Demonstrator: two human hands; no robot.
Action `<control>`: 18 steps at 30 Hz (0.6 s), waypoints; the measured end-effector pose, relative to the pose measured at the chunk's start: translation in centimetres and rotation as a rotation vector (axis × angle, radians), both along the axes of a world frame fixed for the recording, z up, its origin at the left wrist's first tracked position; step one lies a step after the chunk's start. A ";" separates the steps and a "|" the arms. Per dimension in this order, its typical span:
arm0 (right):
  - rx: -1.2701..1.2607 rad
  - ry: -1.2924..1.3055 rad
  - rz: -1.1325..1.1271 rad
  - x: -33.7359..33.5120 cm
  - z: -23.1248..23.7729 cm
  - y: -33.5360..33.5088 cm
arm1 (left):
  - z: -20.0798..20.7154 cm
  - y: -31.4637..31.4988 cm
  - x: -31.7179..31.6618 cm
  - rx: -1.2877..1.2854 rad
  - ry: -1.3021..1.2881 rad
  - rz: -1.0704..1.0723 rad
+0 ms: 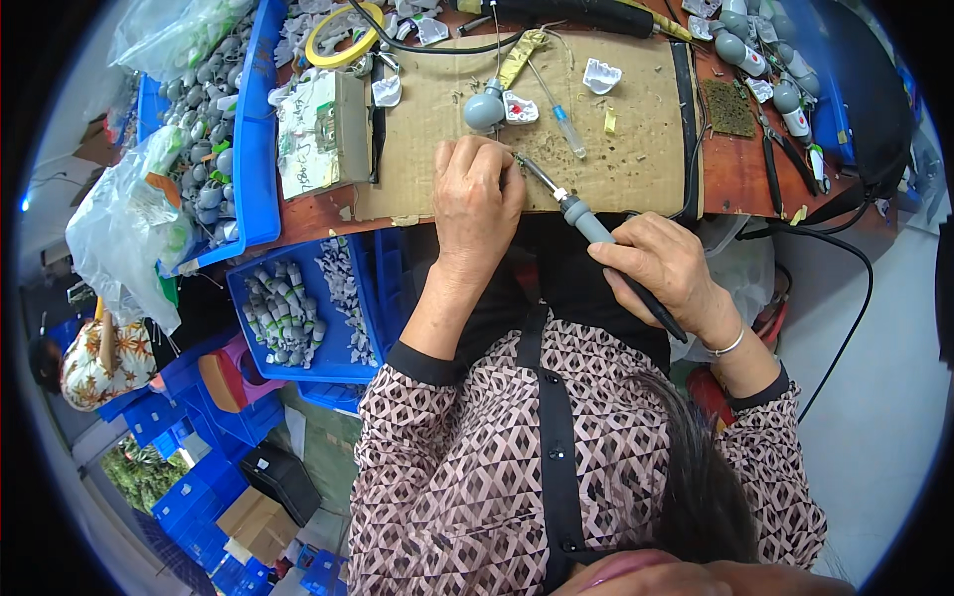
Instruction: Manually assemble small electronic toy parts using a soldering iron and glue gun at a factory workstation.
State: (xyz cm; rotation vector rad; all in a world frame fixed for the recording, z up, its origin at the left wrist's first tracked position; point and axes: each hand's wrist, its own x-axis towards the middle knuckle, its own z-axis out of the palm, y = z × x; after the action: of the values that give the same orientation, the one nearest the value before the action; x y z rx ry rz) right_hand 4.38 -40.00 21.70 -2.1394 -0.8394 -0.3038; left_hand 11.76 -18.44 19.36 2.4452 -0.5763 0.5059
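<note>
In my right hand (668, 263) is a soldering iron (586, 221), gripped by its grey and black handle. Its metal tip points up and left, close to the fingertips of my left hand (475, 204). The left fingers are pinched together at the near part of a cardboard sheet (636, 149); what they hold is too small and hidden to make out. Just beyond them lies a grey ball-shaped part (483, 111) beside a white plastic housing (520, 108) with a red spot inside. A small screwdriver (566, 131) with a clear blue handle rests to the right.
A box-like block (343, 129) and a yellow tape roll (343, 35) stand left. Blue bins (260, 149) of grey parts flank the bench, another blue tray (343, 372) sits below. Pliers (785, 159) and a brown sponge (728, 107) lie right, near a hanging black cable (867, 288).
</note>
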 end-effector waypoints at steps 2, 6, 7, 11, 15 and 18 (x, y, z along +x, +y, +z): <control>-0.017 0.002 0.011 0.1 0.3 0.0 | 0.1 0.0 0.0 0.000 0.006 0.005; -0.035 0.000 0.031 0.3 0.4 -0.2 | 0.0 0.0 0.1 -0.018 0.007 -0.002; -0.032 0.002 0.031 0.4 0.4 -0.2 | 0.0 0.0 0.1 -0.019 0.007 -0.002; -0.029 0.019 0.027 0.4 0.5 -0.4 | 0.0 0.0 0.2 -0.004 0.027 -0.005; -0.038 0.025 0.023 0.5 0.7 -0.6 | 0.2 0.0 0.2 0.008 0.043 -0.009; -0.009 0.032 0.015 0.4 0.9 -0.5 | 0.2 -0.1 0.2 0.008 0.046 -0.007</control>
State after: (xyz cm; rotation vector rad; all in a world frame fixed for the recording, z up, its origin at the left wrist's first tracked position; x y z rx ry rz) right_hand 4.79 -40.51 22.57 -2.1400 -0.8401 -0.2577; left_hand 11.97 -18.51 19.54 2.4551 -0.5687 0.4438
